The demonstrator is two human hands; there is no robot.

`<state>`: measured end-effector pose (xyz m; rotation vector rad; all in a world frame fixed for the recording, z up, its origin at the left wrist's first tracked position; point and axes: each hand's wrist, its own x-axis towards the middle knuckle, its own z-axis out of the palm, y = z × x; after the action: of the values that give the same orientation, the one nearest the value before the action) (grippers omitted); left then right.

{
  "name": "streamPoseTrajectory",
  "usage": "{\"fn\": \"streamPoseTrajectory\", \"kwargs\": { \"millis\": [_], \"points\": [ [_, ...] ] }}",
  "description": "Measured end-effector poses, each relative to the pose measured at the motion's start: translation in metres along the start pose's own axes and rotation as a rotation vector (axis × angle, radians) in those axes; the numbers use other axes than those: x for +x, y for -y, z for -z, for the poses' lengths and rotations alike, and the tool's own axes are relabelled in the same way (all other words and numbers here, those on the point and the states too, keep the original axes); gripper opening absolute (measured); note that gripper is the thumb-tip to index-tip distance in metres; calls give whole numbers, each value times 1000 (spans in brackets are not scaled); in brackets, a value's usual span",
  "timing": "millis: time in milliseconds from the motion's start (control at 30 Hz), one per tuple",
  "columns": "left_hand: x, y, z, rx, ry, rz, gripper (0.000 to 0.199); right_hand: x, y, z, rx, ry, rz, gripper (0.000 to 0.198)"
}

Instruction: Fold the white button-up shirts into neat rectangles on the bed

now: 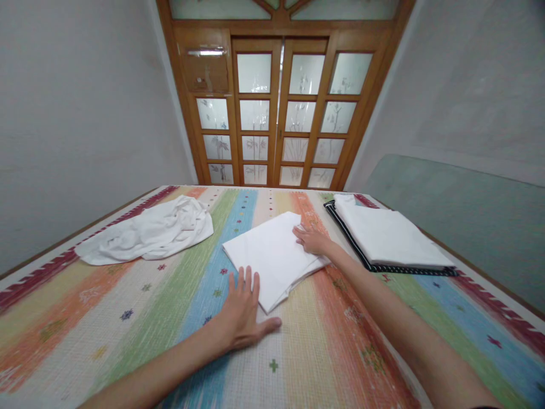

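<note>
A folded piece of white cloth [272, 250], perhaps a garment, lies flat at a slant on the striped cover in the middle. My left hand [242, 315] is at its near left edge, fingers spread and thumb stretched to the right. The fingertips reach the cloth's edge. On the cloth's right side rests my right hand [313, 240], palm down with the fingers stretched out. Neither hand is gripping anything. The underside of the cloth and its inner layers are hidden.
A crumpled white cloth [149, 230] lies at the left. To the right sits a stack of folded white cloth [387, 236] on a black piece with white stripes [349, 233]. A pale green padded panel [460, 210] stands along the right wall. Wooden glazed doors [279, 113] close the far side.
</note>
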<state>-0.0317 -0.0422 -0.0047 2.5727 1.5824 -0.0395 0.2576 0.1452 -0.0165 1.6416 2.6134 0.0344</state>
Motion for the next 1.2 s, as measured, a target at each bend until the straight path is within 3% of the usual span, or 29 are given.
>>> {"fn": "streamPoseTrajectory", "kwargs": {
  "millis": [133,300,467,567,700,800,833,900,967,1200],
  "points": [
    [-11,-43,-8,-65,17,-102,120,23,24,5,-18,-45,-65,56],
    [2,-93,3,-194,98,-240,122,47,61,4,56,-97,-74,64],
    [18,-110,12,-246,113,-339,118,35,80,2,147,-181,52,53],
    [29,-92,15,-246,54,-432,103,10,81,-3,227,-241,104,48],
    [60,-38,15,-262,-45,-590,68,-24,74,-12,293,-262,150,49],
    [92,7,12,-291,-389,-373,49,-41,69,-18,247,-248,161,52],
    [102,20,11,-265,-423,-276,45,-45,69,-19,221,-242,161,54],
    [118,38,8,-140,-358,-142,43,-52,71,-20,171,-235,156,58],
    [128,47,4,-31,-301,-94,47,-58,79,-21,140,-243,151,62],
    [132,47,-10,75,-347,-96,55,-90,126,-14,145,-249,258,69]
  ]
}}
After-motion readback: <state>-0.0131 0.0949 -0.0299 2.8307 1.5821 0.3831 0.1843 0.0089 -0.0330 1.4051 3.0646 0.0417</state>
